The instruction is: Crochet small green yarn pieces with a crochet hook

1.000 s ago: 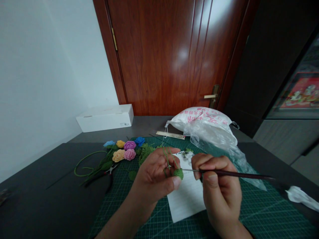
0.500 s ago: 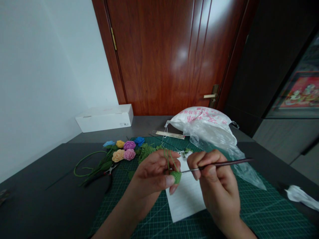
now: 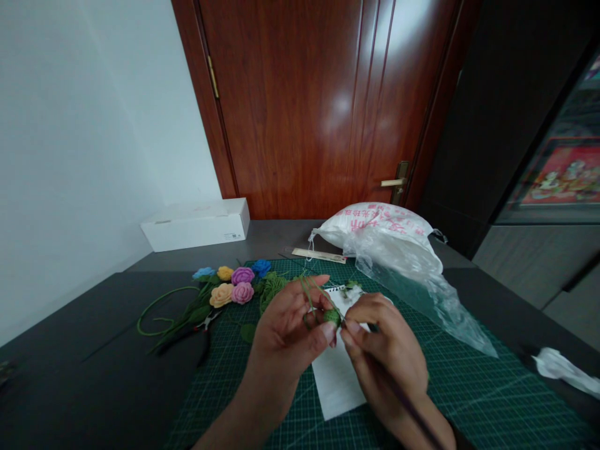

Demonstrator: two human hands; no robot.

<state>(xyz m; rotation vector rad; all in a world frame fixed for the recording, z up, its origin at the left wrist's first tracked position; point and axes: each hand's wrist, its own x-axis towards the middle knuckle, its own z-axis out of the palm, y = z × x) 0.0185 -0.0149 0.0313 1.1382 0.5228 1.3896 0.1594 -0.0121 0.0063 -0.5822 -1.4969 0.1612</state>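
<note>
Between thumb and fingers, my left hand (image 3: 285, 337) pinches a small green crochet piece (image 3: 332, 317). Green yarn (image 3: 307, 292) runs from it over the fingers of that hand. My right hand (image 3: 391, 350) is closed round a crochet hook (image 3: 403, 397), whose dark handle slants down toward the lower right. The hook's tip is at the right edge of the green piece, partly hidden by my fingers. Both hands are over a white sheet of paper (image 3: 335, 387) on the green cutting mat (image 3: 462, 381).
Crocheted flowers (image 3: 242, 275) with green stems lie left, beside pliers (image 3: 205, 325) and a green yarn bundle (image 3: 272, 289). Behind are a white box (image 3: 197, 225), a ruler (image 3: 319, 255) and a stuffed plastic bag (image 3: 379, 225). A white crumpled thing (image 3: 565, 369) lies far right.
My right hand has turned and moved left toward the green piece. The hook's handle, which pointed right, now points down toward me.
</note>
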